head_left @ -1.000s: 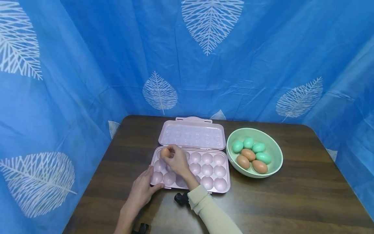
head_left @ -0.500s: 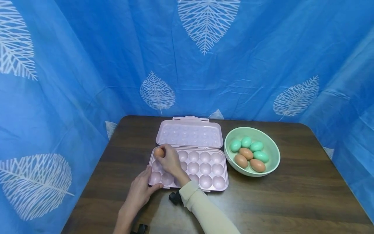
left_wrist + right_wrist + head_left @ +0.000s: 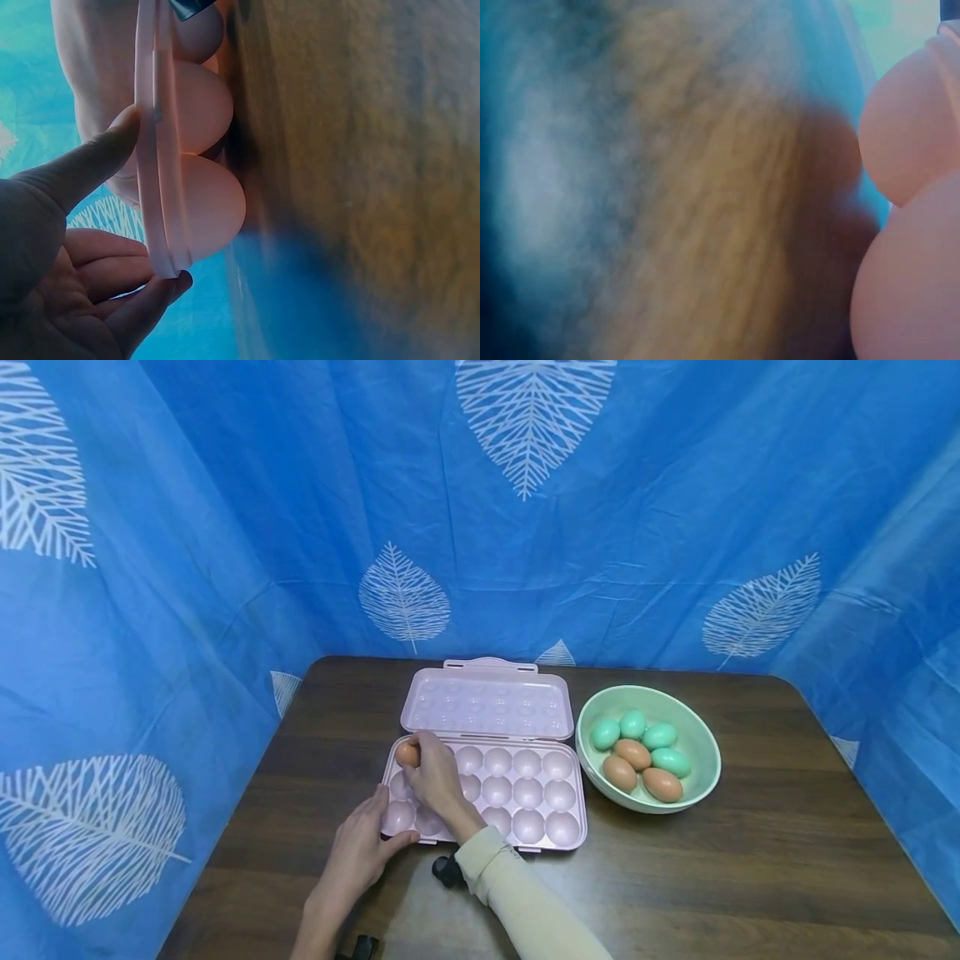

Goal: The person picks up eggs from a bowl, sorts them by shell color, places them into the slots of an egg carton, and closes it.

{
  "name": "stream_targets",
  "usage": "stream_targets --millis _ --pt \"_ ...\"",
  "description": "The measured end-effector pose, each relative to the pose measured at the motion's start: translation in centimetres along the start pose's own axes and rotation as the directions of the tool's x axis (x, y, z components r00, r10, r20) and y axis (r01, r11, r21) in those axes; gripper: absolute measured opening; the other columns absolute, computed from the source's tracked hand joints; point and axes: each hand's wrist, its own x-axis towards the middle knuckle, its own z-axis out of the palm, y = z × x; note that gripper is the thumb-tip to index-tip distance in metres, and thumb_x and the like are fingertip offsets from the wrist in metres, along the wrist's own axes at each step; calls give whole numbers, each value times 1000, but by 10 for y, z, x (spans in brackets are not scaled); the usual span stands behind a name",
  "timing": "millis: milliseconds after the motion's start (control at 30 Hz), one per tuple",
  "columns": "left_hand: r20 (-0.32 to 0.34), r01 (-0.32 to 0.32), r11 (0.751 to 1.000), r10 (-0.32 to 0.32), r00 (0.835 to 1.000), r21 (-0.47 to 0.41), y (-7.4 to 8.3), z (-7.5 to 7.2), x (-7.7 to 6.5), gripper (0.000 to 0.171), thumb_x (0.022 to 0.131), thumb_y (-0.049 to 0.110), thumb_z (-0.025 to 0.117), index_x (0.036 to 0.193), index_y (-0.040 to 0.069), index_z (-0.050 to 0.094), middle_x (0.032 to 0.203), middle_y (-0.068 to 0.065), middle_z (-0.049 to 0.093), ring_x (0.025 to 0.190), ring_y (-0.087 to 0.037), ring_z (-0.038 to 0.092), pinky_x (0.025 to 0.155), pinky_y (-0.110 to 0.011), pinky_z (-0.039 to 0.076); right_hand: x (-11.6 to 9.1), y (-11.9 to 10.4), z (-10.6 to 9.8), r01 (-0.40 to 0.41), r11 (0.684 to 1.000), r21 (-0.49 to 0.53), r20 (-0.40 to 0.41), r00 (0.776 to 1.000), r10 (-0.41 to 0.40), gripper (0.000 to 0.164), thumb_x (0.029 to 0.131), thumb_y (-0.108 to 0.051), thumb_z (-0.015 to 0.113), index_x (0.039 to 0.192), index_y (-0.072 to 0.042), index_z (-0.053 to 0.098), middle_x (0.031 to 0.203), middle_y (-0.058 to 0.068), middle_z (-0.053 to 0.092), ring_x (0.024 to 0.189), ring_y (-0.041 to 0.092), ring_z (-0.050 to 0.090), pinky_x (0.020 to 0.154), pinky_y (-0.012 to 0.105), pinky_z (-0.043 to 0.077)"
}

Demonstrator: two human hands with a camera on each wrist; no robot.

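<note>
A pink egg carton [image 3: 528, 792] lies opened flat on the table, its dimpled lid [image 3: 487, 703] folded back behind the cup half. My right hand [image 3: 437, 777] pinches a brown egg [image 3: 407, 753] at the far left cup of the back row; how deep the egg sits is hard to tell. At the carton's near left corner, my left hand [image 3: 362, 843] holds the edge. The left wrist view shows its thumb [image 3: 120, 135] on the rim and a fingertip at the corner. In the right wrist view only rounded cup undersides [image 3: 911, 139] show, no fingers.
To the carton's right stands a green bowl [image 3: 701, 731] with several green eggs [image 3: 671, 763] and brown eggs [image 3: 663, 785]. Brown wooden table [image 3: 750, 852] extends to the right and front. A blue leaf-patterned curtain [image 3: 637, 527] hangs behind and at the sides.
My right hand has carried the brown egg slightly left and lowered it to the back left cup. The left hand keeps its place at the corner. The head view has shifted slightly.
</note>
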Motion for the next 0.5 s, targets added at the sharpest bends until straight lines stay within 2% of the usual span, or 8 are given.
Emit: stream_targets --millis 300,400,500 --pt "-5 0 1000 0 1000 -11 2 2 1 80 78 26 85 133 -19 47 134 -36 50 123 -47 52 100 -57 42 -1 2 -3 3 999 37 16 1000 -3 37 78 -6 78 111 -4 63 102 8 68 91 22 65 83 31 51" --pt "-17 -8 1000 8 1000 -16 1 2 0 81 77 24 85 133 -20 47 133 -36 51 122 -47 52 100 -57 42 -3 1 -5 55 995 79 8 998 -56 38 79 -7 77 114 -2 64 102 10 69 90 23 66 83 31 52" --pt "-24 -5 1000 5 1000 -16 1 1 -1 81 77 24 85 133 -21 46 133 -36 51 122 -47 52 99 -57 42 -4 2 -6 143 980 138 -15 990 -142 39 80 -6 75 116 2 64 104 12 69 90 24 66 83 30 52"
